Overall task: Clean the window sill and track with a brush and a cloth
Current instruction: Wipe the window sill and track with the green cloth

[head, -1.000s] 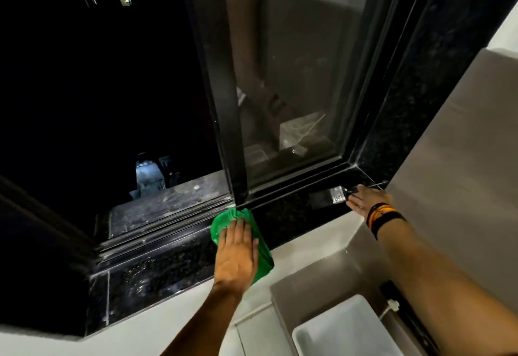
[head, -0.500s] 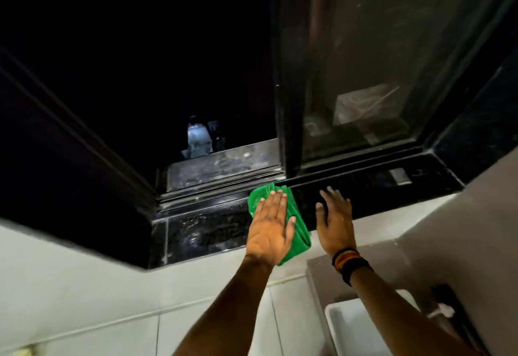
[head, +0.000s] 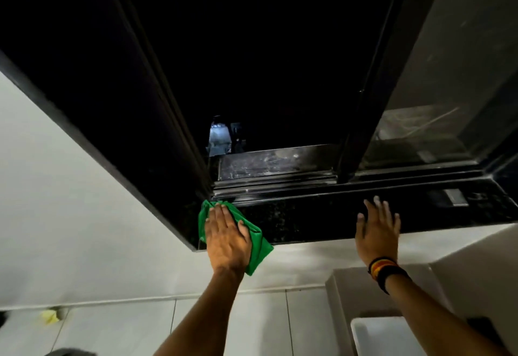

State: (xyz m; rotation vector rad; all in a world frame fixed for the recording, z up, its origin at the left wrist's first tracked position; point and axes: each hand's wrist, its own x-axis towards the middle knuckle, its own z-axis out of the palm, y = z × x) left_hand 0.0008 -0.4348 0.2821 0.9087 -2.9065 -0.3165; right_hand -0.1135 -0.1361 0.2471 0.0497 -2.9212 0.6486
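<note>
Under the flat left hand (head: 227, 239) a green cloth (head: 259, 246) is showing a soft, matt weave, and it is lying on the sill (head: 297, 219), a dark speckled stone that is looking polished and glossy. Just beyond the fingertips, the track (head: 274, 184) is showing smooth black metal rails, glinting and dusty. Beyond the open right hand (head: 377, 233), a brush (head: 448, 198) is showing a dull metal band. The wall (head: 73, 215) below is looking smooth and matt white
</note>
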